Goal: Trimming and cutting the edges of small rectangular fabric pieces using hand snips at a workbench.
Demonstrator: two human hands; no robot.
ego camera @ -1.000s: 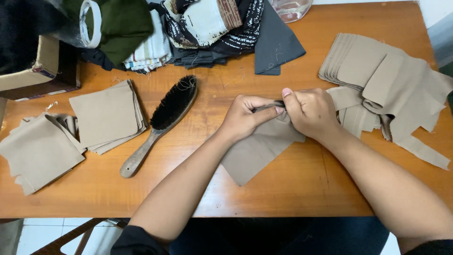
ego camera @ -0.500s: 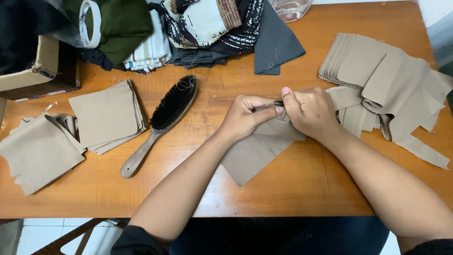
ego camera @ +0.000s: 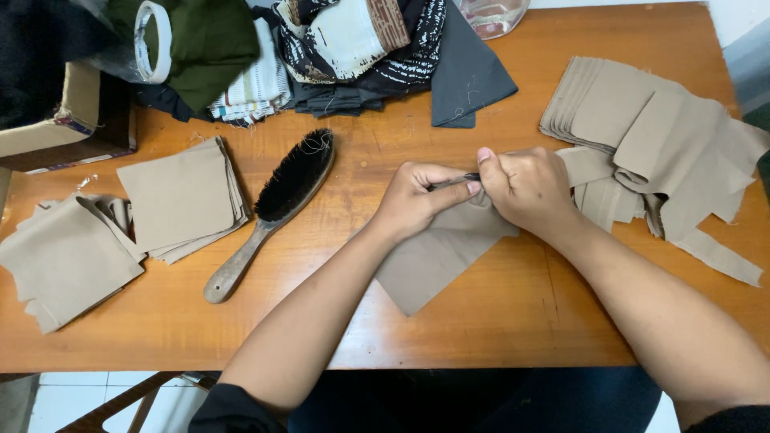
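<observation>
Hardly anything moves from a second ago to now. Both hands sit in the same spot in the middle of the wooden table (ego camera: 561, 321), and the tan cloth piece (ego camera: 437, 256) lies just as it did under them. So the work is slow and careful here, with small finger moves that are too tiny to see, not big ones.

The left hand (ego camera: 417, 199) is curled, with its fingers pinched shut on a thin dark tool (ego camera: 459, 181). I cannot tell what kind of tool it is, since only a short bit shows between the hands. The right hand (ego camera: 525, 188) is closed into a loose fist, knuckles up, thumb poking up at the top. It presses on the top corner of the tan cloth piece and seems to hold the other end of the thin dark tool. The two hands touch each other.

Both arms come in from the bottom edge and meet in a pointed shape over the cloth. The cloth sits flat, one corner pointing down at the person.

To the left lies a brush (ego camera: 277, 204) with black bristles and a wooden handle, apart from the hands. Further left are stacks of cut squares (ego camera: 180, 196). To the right is a heap of tan strips (ego camera: 658, 136). At the back is a pile of mixed fabrics (ego camera: 361, 48).
</observation>
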